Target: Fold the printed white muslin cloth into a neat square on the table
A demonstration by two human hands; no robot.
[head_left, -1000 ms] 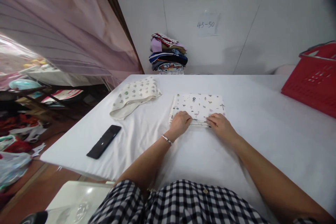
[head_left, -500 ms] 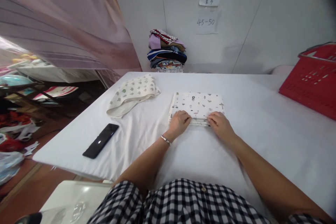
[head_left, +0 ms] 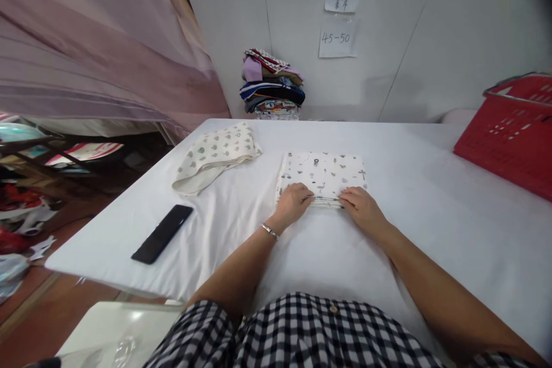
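A white cloth with small printed figures lies folded into a layered rectangle on the white-covered table. At its near left corner, my left hand pinches the front edge between thumb and fingers; a silver bracelet circles that wrist. My right hand grips the same edge near the right corner, its fingers closed. Folded layers show between the two hands. To the left lies a second cream cloth with a green-grey print, loosely folded and touched by neither hand.
A black phone lies on the table's left side. At the right edge stands a red basket. Stacked fabrics are beyond the far edge, beneath paper signs on the wall. A pink curtain hangs at left.
The view has shifted slightly. Both hands stay at the front edge of the folded cloth, and the layers between them look a little flatter.
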